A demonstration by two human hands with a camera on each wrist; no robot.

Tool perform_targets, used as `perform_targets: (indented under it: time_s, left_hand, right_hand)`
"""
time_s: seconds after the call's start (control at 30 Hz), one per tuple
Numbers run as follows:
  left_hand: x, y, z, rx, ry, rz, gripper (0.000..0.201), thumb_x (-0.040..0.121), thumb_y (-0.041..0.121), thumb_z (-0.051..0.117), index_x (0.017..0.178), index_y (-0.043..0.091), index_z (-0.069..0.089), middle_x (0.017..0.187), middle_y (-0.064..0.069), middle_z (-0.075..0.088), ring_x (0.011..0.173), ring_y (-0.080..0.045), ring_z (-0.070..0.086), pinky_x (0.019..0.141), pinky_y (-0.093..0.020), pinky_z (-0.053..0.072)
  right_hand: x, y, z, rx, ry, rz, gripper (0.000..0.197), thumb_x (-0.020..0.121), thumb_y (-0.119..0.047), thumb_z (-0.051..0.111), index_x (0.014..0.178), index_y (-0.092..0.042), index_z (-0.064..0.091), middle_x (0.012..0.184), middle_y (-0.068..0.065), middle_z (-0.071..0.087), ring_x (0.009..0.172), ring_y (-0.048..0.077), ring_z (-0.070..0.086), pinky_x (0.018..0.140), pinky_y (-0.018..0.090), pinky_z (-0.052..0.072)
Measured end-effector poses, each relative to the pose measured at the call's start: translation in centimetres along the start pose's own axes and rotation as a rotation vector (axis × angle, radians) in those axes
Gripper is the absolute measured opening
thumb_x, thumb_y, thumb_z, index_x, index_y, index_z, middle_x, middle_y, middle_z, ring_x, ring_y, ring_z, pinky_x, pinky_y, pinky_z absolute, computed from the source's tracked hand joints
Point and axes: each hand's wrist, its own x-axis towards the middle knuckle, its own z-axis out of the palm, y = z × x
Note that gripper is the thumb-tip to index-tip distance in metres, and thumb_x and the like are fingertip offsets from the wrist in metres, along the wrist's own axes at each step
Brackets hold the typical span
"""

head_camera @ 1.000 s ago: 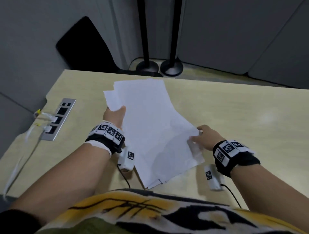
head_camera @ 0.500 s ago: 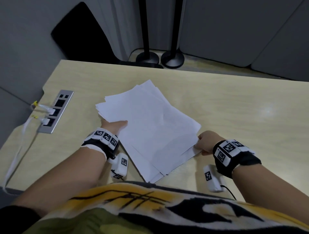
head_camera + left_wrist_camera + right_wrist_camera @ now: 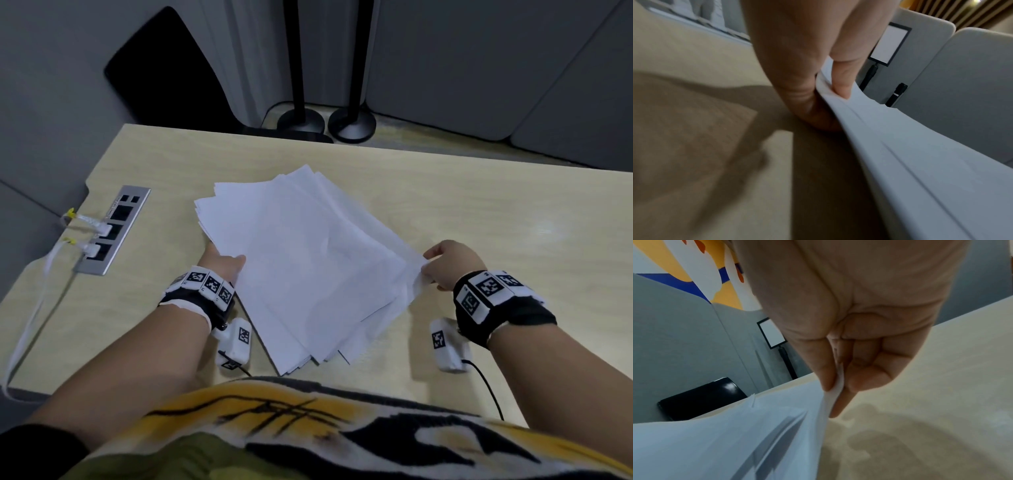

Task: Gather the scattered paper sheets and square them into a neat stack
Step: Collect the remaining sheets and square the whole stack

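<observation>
Several white paper sheets [image 3: 308,260] form a loose, fanned pile on the light wooden table [image 3: 513,212], their corners out of line. My left hand [image 3: 224,262] holds the pile's left edge; in the left wrist view its thumb and fingers [image 3: 840,81] pinch the bent paper edge [image 3: 900,146]. My right hand [image 3: 445,263] holds the right corner, and in the right wrist view its thumb and fingers [image 3: 838,378] pinch the lifted sheets [image 3: 735,443].
A metal socket strip [image 3: 109,229] with white cables plugged in sits in the table at the left. Two black stand bases [image 3: 325,123] and a dark chair back [image 3: 161,75] lie beyond the far edge. Grey partition panels surround the table.
The sheets, held up tilted a second ago, have come down flatter onto the table. Both hands have moved apart to the pile's left and right edges.
</observation>
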Motion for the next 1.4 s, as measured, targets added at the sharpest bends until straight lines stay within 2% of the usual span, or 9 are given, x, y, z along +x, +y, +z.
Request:
perform_targets:
  time_s: [0.1, 0.3, 0.47, 0.67, 0.77, 0.87, 1.1, 1.27, 1.4]
  left_hand:
    - [1.3, -0.9, -0.5, -0.094, -0.073, 0.017, 0.09, 0.053, 0.033, 0.073, 0.135, 0.03, 0.039, 0.125, -0.003, 0.062, 0.108, -0.031, 0.063, 0.095, -0.053, 0.05]
    - [-2.3, 0.4, 0.0, -0.277, -0.192, -0.014, 0.066, 0.074, 0.004, 0.075, 0.13, 0.016, 0.042, 0.12, -0.012, 0.063, 0.106, -0.034, 0.064, 0.092, -0.058, 0.05]
    - [2.6, -2.8, 1.6, -0.144, -0.1, 0.004, 0.113, 0.028, 0.037, 0.082, 0.133, 0.033, 0.039, 0.122, -0.009, 0.061, 0.106, -0.035, 0.064, 0.091, -0.053, 0.053]
    - [-2.7, 1.1, 1.5, -0.006, -0.258, 0.119, 0.075, 0.078, 0.0, 0.071, 0.141, 0.019, 0.036, 0.123, -0.002, 0.058, 0.115, -0.025, 0.056, 0.107, -0.046, 0.041]
    - [-2.4, 1.0, 1.5, 0.035, -0.28, 0.116, 0.077, 0.067, 0.012, 0.078, 0.135, 0.022, 0.044, 0.122, 0.0, 0.062, 0.113, -0.026, 0.058, 0.104, -0.047, 0.043]
    - [1.3, -0.9, 1.9, 0.089, -0.325, 0.106, 0.089, 0.043, 0.034, 0.078, 0.128, 0.022, 0.053, 0.118, 0.0, 0.067, 0.109, -0.026, 0.063, 0.1, -0.05, 0.047]
    - [-0.2, 0.3, 2.1, 0.109, -0.255, 0.087, 0.078, 0.055, 0.02, 0.077, 0.129, 0.014, 0.052, 0.118, -0.005, 0.066, 0.111, -0.029, 0.061, 0.103, -0.049, 0.045]
    - [-0.4, 0.5, 2.4, 0.18, -0.238, 0.105, 0.076, 0.051, 0.024, 0.075, 0.123, 0.014, 0.054, 0.112, -0.005, 0.068, 0.104, -0.028, 0.063, 0.099, -0.046, 0.048]
    - [-1.9, 1.1, 2.4, 0.257, -0.19, 0.098, 0.058, 0.06, 0.024, 0.066, 0.116, 0.013, 0.056, 0.102, -0.004, 0.068, 0.093, -0.027, 0.065, 0.085, -0.036, 0.053]
  right_hand:
    - [0.1, 0.1, 0.5, 0.063, -0.019, -0.014, 0.028, 0.078, -0.004, 0.058, 0.102, -0.019, 0.06, 0.09, 0.008, 0.07, 0.081, 0.027, 0.07, 0.079, 0.044, 0.059]
    - [0.3, 0.6, 1.9, -0.132, -0.108, -0.072, 0.016, 0.088, -0.017, 0.056, 0.101, -0.009, 0.061, 0.095, 0.011, 0.067, 0.088, 0.029, 0.063, 0.075, 0.038, 0.053]
    - [0.7, -0.2, 1.4, -0.182, -0.036, -0.173, 0.029, 0.09, -0.032, 0.056, 0.099, -0.005, 0.062, 0.093, 0.012, 0.067, 0.075, 0.024, 0.054, 0.061, 0.031, 0.038]
    - [0.9, -1.5, 2.5, -0.231, -0.051, -0.24, 0.013, 0.09, -0.029, 0.059, 0.088, -0.018, 0.055, 0.083, 0.0, 0.056, 0.079, 0.02, 0.051, 0.063, 0.027, 0.036]
    - [1.1, -1.7, 2.5, -0.264, -0.023, -0.242, 0.027, 0.09, -0.023, 0.057, 0.065, -0.013, 0.05, 0.064, 0.001, 0.051, 0.06, 0.019, 0.047, 0.049, 0.026, 0.031]
    - [1.5, -2.1, 0.5, -0.211, 0.099, -0.184, 0.021, 0.092, -0.02, 0.052, 0.078, -0.008, 0.062, 0.077, 0.01, 0.063, 0.068, 0.026, 0.053, 0.056, 0.028, 0.037]
    - [1.0, -2.5, -4.6, 0.153, 0.583, -0.128, 0.023, 0.095, -0.021, 0.045, 0.107, -0.01, 0.061, 0.103, 0.017, 0.066, 0.096, 0.035, 0.058, 0.071, 0.031, 0.035]
    - [-2.2, -6.4, -6.9, 0.507, 0.888, -0.479, 0.021, 0.095, -0.027, 0.048, 0.103, -0.014, 0.063, 0.087, -0.008, 0.064, 0.077, 0.005, 0.057, 0.067, 0.013, 0.035]
    - [-3.7, -9.0, -7.5, 0.735, 0.907, -0.596, 0.006, 0.092, -0.02, 0.052, 0.088, -0.024, 0.055, 0.067, -0.018, 0.047, 0.057, -0.012, 0.046, 0.062, 0.004, 0.035]
